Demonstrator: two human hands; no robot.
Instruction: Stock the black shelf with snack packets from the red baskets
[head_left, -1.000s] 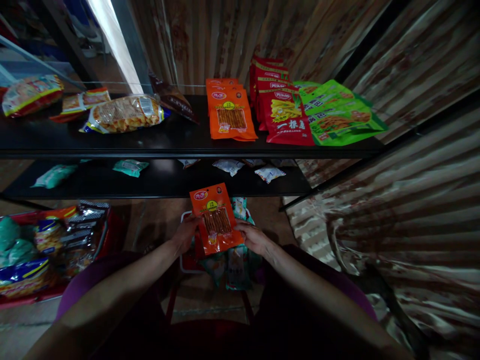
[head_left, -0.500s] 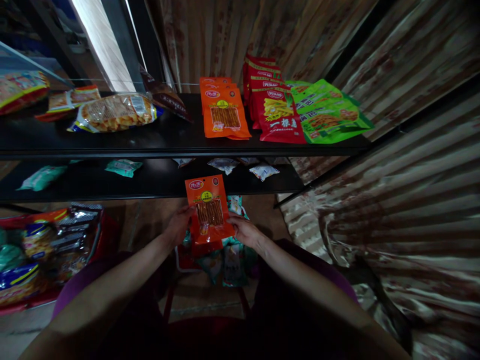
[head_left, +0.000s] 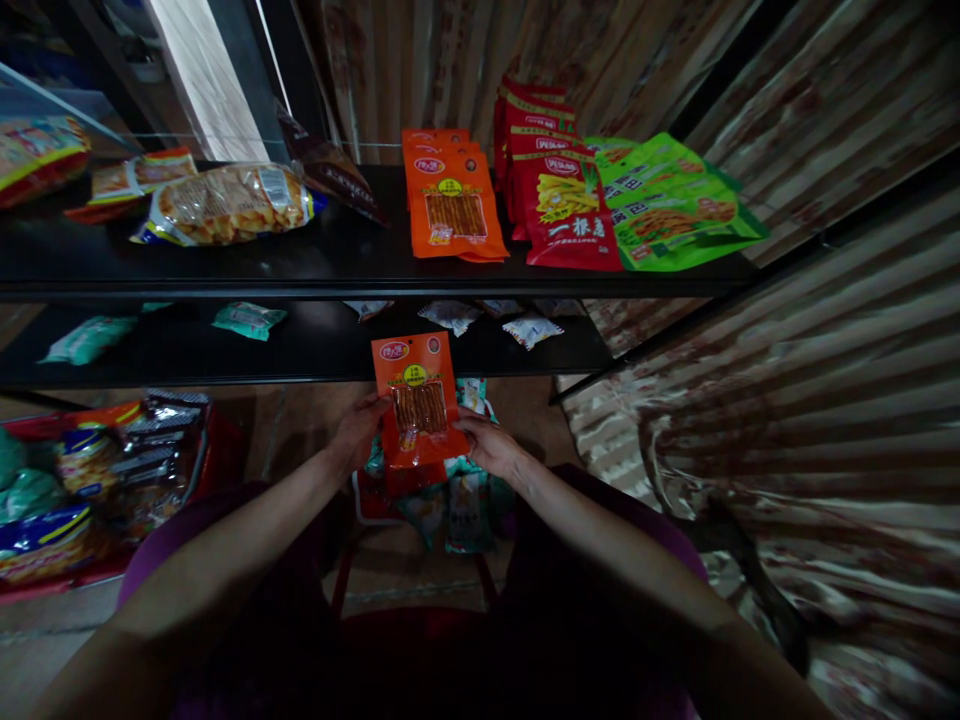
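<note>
An orange snack packet (head_left: 420,400) with a window of brown sticks is held upright in front of me, its front facing me. My left hand (head_left: 361,425) grips its left edge, and my right hand (head_left: 484,440) pinches the lower right edge. Behind and below it sits a pile of teal snack bags (head_left: 469,510), with another orange packet (head_left: 415,480) partly hidden there. On the upper shelf, a stack of matching orange packets (head_left: 456,205) leans beside red snack bags (head_left: 568,200) and green snack bags (head_left: 679,205).
The upper black shelf (head_left: 360,272) also carries a clear bag of golden snacks (head_left: 229,203) and a brown bag (head_left: 337,170). Small teal packets (head_left: 250,320) and white packets (head_left: 532,331) lie on the lower shelf. A red basket (head_left: 214,450) full of snacks stands at left. Corrugated sheeting (head_left: 810,400) borders the right.
The view has shifted slightly, so the shelves and the held packet appear a little higher. Both hands keep their hold on the orange packet.
</note>
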